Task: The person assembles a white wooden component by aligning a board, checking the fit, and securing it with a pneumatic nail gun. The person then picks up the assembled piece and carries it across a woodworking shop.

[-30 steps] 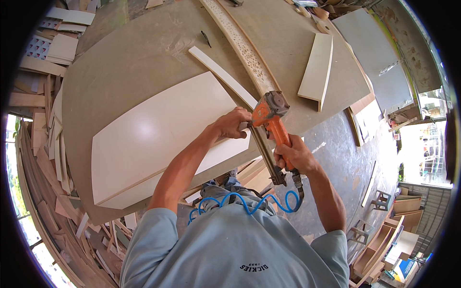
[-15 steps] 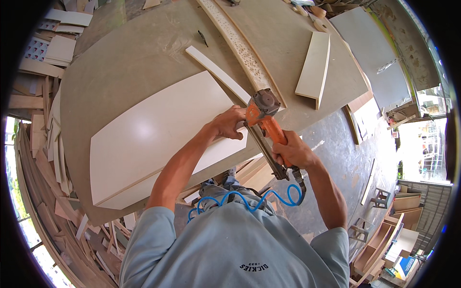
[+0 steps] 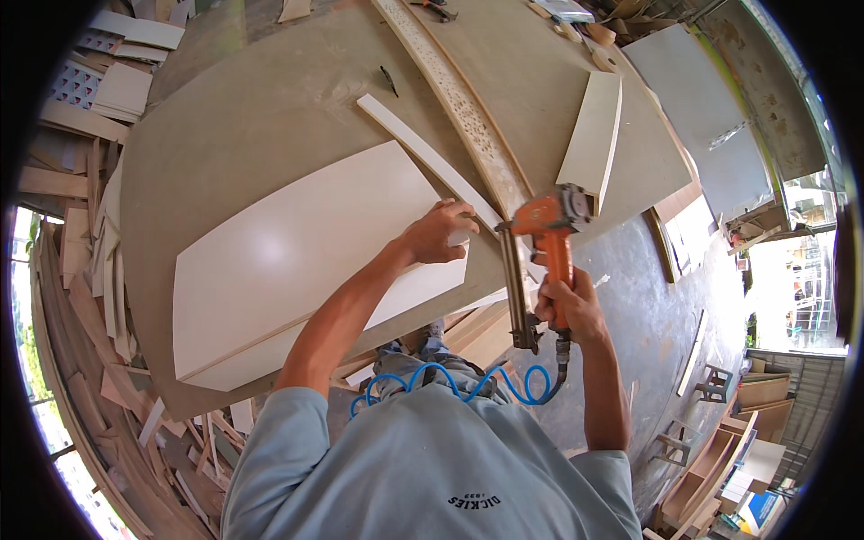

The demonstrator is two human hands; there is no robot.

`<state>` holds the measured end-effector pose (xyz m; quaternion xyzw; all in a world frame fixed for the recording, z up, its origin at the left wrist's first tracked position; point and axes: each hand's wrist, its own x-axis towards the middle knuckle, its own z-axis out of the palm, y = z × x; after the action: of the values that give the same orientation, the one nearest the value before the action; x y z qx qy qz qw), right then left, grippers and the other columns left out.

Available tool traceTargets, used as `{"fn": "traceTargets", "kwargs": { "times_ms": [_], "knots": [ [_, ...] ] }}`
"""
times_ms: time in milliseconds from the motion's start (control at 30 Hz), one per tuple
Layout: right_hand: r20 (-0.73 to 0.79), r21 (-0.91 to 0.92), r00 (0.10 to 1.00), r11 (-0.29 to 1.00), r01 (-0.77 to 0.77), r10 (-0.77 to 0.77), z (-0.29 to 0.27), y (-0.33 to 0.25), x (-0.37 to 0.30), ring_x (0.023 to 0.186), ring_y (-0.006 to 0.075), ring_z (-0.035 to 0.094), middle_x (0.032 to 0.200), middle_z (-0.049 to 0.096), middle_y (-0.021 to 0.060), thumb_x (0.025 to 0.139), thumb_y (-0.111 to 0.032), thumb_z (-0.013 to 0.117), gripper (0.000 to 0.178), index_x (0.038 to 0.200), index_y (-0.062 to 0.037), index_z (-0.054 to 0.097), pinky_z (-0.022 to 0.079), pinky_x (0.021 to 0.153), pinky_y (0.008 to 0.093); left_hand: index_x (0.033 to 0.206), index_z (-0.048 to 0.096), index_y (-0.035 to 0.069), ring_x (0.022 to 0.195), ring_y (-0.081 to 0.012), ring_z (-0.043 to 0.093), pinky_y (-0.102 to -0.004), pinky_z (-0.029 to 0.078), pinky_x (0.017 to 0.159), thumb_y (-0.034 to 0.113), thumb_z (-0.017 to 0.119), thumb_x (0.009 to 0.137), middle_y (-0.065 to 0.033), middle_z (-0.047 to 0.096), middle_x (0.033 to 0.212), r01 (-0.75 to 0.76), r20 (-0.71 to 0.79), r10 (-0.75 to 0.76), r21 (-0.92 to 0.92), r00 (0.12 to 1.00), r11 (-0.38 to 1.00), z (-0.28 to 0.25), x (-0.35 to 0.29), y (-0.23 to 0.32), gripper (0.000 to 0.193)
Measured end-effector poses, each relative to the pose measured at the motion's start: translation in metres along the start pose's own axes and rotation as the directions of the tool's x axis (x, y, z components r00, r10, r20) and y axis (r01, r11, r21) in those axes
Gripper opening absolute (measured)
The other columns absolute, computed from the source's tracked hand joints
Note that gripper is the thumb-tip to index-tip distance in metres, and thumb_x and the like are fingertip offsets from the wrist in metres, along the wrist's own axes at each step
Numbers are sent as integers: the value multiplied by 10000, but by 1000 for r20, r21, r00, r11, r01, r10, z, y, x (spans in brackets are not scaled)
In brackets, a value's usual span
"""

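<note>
My right hand [image 3: 576, 309] is wrapped round the orange grip of a nail gun [image 3: 543, 216], held up beyond the right end of a white panel assembly. A coiled blue air hose [image 3: 508, 376] runs from the base of its handle toward my waist. The gun's long dark magazine hangs on the left side of the grip. My left hand [image 3: 439, 232] is at the right end of the white panel [image 3: 297, 247], fingers bent and apart from the thumb. The panel lies flat on the worktable, with a second white board [image 3: 418, 292] standing below its near edge.
On the worktable [image 3: 270, 117] lie a narrow white strip [image 3: 423, 157], a speckled long board [image 3: 459, 103], a white angled piece [image 3: 589, 135], a black pen [image 3: 389, 81] and pliers [image 3: 436, 11]. Wood offcuts [image 3: 81, 342] pile up at left. Small stools [image 3: 714, 382] stand at right.
My right hand has carried the nail gun to the right, off the panel's end, and turned it. My left hand has shifted slightly right and its fingers have loosened.
</note>
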<state>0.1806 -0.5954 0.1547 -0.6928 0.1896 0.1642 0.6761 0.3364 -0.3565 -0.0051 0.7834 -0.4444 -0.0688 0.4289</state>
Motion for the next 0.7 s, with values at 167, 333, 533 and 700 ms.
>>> {"fn": "traceTargets", "kwargs": {
  "times_ms": [167,333,533,700],
  "knots": [
    [-62,151,998,988,25,-16,-8,19,-9,474,146,502,659,544,80,849,-29,542,415,1243,95,508,446,507,315,1255,615,30,1406,-402,346,-537,206,1194,269,711,830,-235,435,1447,136,-17,-135,64,991,989,6,-16,5,498],
    [-9,224,1000,974,29,-28,-16,42,-7,462,142,478,648,534,77,859,-35,515,459,1298,94,487,442,504,325,1429,413,-34,1448,-437,244,-529,200,1195,368,582,964,-273,296,1531,425,-98,-420,366,902,828,10,-42,40,637],
    [58,231,995,971,63,-78,-16,40,-4,449,138,481,633,537,69,850,-60,527,409,1226,100,522,439,492,317,1439,399,-21,1420,-435,301,-502,254,1179,442,510,989,-274,345,1507,619,-330,-525,482,784,620,-12,-140,74,655],
    [175,166,977,982,92,-121,-17,39,4,448,130,503,597,553,83,829,-67,563,102,865,26,538,428,457,299,1407,438,-39,1365,-448,391,-490,313,1151,513,513,967,-307,433,1432,727,-511,-520,532,685,435,-30,-204,91,709]
  ]
}}
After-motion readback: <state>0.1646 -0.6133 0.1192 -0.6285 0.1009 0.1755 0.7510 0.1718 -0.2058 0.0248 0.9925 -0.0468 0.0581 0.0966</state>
